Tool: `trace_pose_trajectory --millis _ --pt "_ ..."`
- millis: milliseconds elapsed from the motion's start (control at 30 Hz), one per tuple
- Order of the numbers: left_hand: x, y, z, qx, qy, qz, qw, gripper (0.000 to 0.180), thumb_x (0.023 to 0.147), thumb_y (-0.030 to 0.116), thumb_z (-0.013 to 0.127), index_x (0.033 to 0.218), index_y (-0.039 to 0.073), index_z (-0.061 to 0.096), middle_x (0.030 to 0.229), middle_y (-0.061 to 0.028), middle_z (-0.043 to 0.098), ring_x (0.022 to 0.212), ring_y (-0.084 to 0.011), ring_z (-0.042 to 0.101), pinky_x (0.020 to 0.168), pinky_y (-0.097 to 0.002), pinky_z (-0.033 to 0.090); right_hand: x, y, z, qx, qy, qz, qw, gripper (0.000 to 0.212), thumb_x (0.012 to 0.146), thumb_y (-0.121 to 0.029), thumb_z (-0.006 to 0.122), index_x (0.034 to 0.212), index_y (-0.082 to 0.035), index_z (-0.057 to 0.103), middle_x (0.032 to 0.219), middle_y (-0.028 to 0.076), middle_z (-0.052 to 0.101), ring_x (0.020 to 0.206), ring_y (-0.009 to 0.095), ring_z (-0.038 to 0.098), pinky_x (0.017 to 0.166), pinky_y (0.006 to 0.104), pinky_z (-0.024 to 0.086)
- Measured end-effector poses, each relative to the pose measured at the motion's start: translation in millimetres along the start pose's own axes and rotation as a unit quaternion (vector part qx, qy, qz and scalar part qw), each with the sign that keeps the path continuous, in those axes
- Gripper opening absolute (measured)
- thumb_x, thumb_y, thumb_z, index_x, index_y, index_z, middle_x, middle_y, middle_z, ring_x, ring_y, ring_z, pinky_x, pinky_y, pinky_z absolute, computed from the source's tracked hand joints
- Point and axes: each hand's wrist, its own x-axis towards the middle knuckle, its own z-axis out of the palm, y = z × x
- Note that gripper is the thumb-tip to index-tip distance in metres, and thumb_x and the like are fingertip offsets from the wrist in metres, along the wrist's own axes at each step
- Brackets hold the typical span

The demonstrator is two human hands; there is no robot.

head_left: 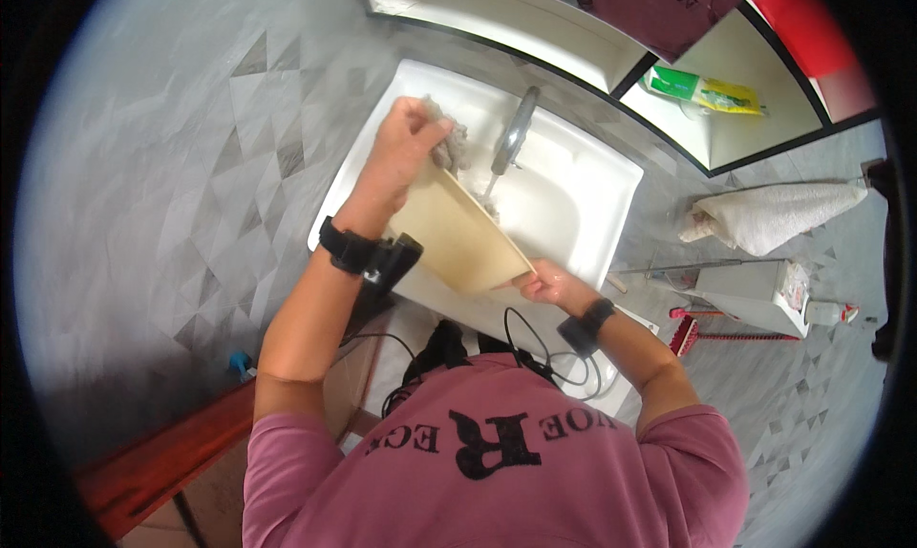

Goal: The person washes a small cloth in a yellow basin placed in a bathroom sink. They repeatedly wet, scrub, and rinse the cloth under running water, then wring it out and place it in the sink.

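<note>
Over the white washbasin [611,180] a cream-coloured flat-sided piece, perhaps a board or a shallow bin [449,228], is held tilted. My right hand [549,282] grips its lower right corner, fingers closed on the edge. At its upper left end is my left hand [406,137], fingers closed on a crumpled grey cloth [449,149]. Whether that hand also grips the cream piece I cannot tell. A chrome tap [516,132] stands beyond the piece's edge, and a thin stream of water seems to fall from it. Some grey material below the tap is partly hidden.
Above the basin runs a black-edged white shelf [559,46] holding a green and yellow packet [707,91]. To the right hang a whitish towel [778,214] and a white box [750,295], with a red brush [686,336] nearby. A reddish-brown wooden edge [172,452] lies lower left.
</note>
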Motion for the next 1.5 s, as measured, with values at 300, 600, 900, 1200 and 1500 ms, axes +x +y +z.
trace_pose_trajectory --millis 300,600,900,1200,1500 --pt "-12 52 22 0.008 -0.018 0.028 0.999 0.025 0.089 0.013 0.066 0.105 0.005 0.048 0.100 -0.0067 0.061 0.089 -0.0139 0.060 0.080 -0.0299 0.050 8 35 28 0.005 -0.175 0.093 0.980 0.029 0.098 -0.018 0.045 0.117 0.004 0.051 0.117 0.030 0.054 0.048 0.000 0.045 0.037 0.0128 0.037" --pt "-15 19 -26 0.085 0.029 -0.042 0.995 0.018 0.091 0.012 0.061 0.103 0.005 0.049 0.102 -0.0085 0.063 0.093 -0.0178 0.062 0.084 -0.0345 0.051 -61 22 2 -0.353 0.108 -0.065 0.927 0.017 0.085 -0.022 0.059 0.092 -0.006 0.060 0.078 0.005 0.064 0.062 0.014 0.059 0.057 0.0260 0.052" --pt "14 -74 -44 -0.004 0.066 -0.108 0.992 0.031 0.077 -0.008 0.055 0.102 0.009 0.049 0.093 -0.0055 0.058 0.076 -0.0136 0.054 0.068 -0.0265 0.046 -203 36 -1 -0.387 0.251 -0.257 0.849 0.042 0.080 -0.013 0.055 0.117 0.008 0.054 0.088 0.014 0.065 0.062 0.018 0.064 0.050 0.0298 0.055" --pt "47 -134 -33 -0.055 -0.003 -0.111 0.992 0.063 0.076 0.002 0.048 0.139 0.001 0.041 0.116 -0.0174 0.050 0.103 -0.0268 0.048 0.098 -0.0414 0.034 -242 66 -42 -0.255 0.391 -0.460 0.755 0.044 0.084 -0.010 0.052 0.123 0.009 0.044 0.098 0.019 0.064 0.072 0.022 0.069 0.052 0.0298 0.058" --pt "52 -282 -100 -0.073 0.055 -0.163 0.982 0.028 0.089 0.016 0.053 0.111 -0.001 0.057 0.119 -0.0168 0.059 0.118 -0.0326 0.052 0.105 -0.0489 0.036 -179 78 -83 -0.103 0.362 -0.539 0.754 0.042 0.088 -0.009 0.056 0.126 0.003 0.042 0.110 0.018 0.061 0.089 0.026 0.068 0.069 0.0380 0.060"
